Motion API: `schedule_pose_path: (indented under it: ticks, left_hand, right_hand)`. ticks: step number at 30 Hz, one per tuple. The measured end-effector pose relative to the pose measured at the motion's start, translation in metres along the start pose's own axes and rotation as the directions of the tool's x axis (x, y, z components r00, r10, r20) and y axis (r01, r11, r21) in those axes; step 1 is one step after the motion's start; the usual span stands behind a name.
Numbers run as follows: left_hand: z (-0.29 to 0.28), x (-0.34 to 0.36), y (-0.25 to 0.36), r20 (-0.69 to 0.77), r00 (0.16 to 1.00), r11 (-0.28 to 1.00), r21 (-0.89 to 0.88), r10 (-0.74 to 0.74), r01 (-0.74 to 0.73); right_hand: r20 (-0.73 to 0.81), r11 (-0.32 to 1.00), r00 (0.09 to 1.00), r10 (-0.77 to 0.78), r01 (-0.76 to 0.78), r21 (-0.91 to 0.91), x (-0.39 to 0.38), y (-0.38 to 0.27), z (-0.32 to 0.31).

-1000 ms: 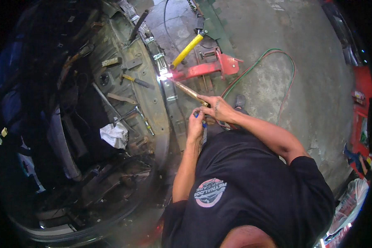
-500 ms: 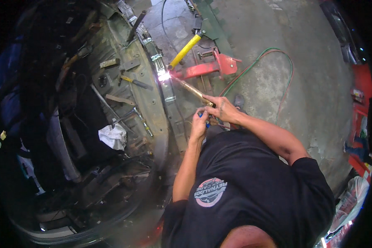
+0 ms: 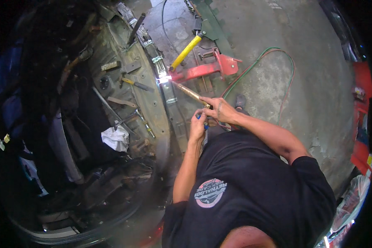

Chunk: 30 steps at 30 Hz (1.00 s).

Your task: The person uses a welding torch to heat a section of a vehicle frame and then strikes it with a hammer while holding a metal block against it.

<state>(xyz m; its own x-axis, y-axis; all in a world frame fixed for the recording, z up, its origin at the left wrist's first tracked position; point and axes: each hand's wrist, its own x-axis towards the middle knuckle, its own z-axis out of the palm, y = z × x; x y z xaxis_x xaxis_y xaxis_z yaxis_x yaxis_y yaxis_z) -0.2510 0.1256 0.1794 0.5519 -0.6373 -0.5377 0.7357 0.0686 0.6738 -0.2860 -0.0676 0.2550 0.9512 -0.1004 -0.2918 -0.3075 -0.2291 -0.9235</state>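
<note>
Black cloth of the person's T-shirt (image 3: 256, 182) lies nearest, at five o'clock from the hands. The right grip (image 3: 220, 110) is closed round the rear of a brass-coloured torch (image 3: 189, 92), index finger laid along it; the left grip (image 3: 197, 127), just beside it, is folded about a blue fitting (image 3: 199, 116), how tightly I cannot tell. The torch slants toward ten o'clock, its tip near a white glow (image 3: 164, 79) on a bare-metal sill (image 3: 158, 60). Near twelve o'clock lies a red steel arm (image 3: 200, 71), with a yellow handle (image 3: 187, 51) past it at eleven. Beyond the sill, the vehicle's floor pan (image 3: 155, 109) carries a white rag (image 3: 115, 138) toward nine and a hammer (image 3: 137, 84) at ten. Red and green hoses (image 3: 291, 62) loop over the concrete floor (image 3: 314, 95) at two o'clock.
</note>
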Motion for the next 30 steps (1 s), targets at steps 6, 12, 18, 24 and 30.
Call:
schedule_pose_path:
  ticks: [6,12,18,24,30]
  left_hand:
    - [0.026,-0.006,0.025,-0.160,0.986,0.998,0.029,-0.053,0.058]
    - [0.019,-0.002,0.009,-0.056,0.998,0.998,0.048,-0.041,0.044]
    - [0.025,0.004,0.002,-0.072,0.997,0.998,0.056,-0.026,0.030]
    - [0.024,-0.001,0.008,-0.086,0.996,1.000,-0.021,-0.010,0.008]
    - [0.010,-0.006,0.019,-0.083,0.996,1.000,-0.007,-0.014,0.013]
  right_hand:
    - [-0.034,0.994,0.997,-0.075,0.072,-0.081,0.006,0.010,0.006]
    - [-0.002,1.000,1.000,0.023,-0.023,0.005,-0.005,0.005,-0.005]
    - [-0.043,1.000,0.999,0.024,-0.024,0.000,-0.011,0.012,-0.007]
    - [0.019,0.995,0.996,0.092,-0.093,0.033,-0.007,-0.010,-0.009]
    - [0.001,0.999,1.000,-0.012,0.012,-0.033,0.009,0.006,0.008]
